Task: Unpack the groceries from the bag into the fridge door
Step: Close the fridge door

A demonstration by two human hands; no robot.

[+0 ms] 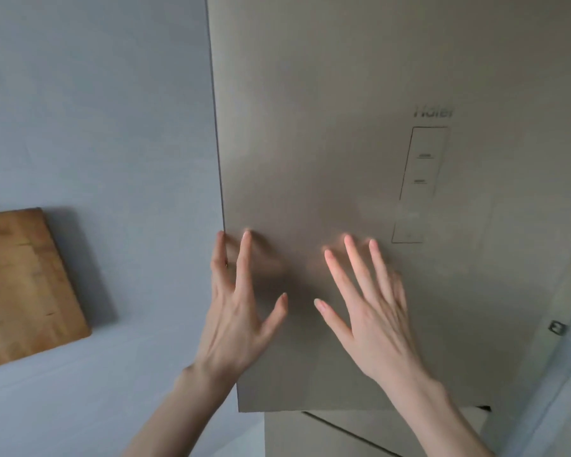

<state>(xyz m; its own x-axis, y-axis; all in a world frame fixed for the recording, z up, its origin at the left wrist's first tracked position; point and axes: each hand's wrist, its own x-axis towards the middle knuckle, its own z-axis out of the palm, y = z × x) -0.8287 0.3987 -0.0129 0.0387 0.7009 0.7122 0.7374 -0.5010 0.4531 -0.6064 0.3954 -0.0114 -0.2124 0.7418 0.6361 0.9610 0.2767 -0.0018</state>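
The brushed-metal fridge door [327, 127] fills the upper right of the head view, seen from its outer face with a control panel [419, 183] on it. My left hand [238, 311] lies at the door's left edge, fingers spread and straight, fingertips on the metal. My right hand [370, 308] is flat against the door beside it, fingers straight and spread. Neither hand holds anything. The bag and the groceries are out of view, as is the door's inside.
A wooden cutting board [23, 285] leans against the grey-blue wall [96, 110] at the left. Below the upper door, the top of the lower fridge door [310, 433] shows. A wall edge [561, 324] stands at the far right.
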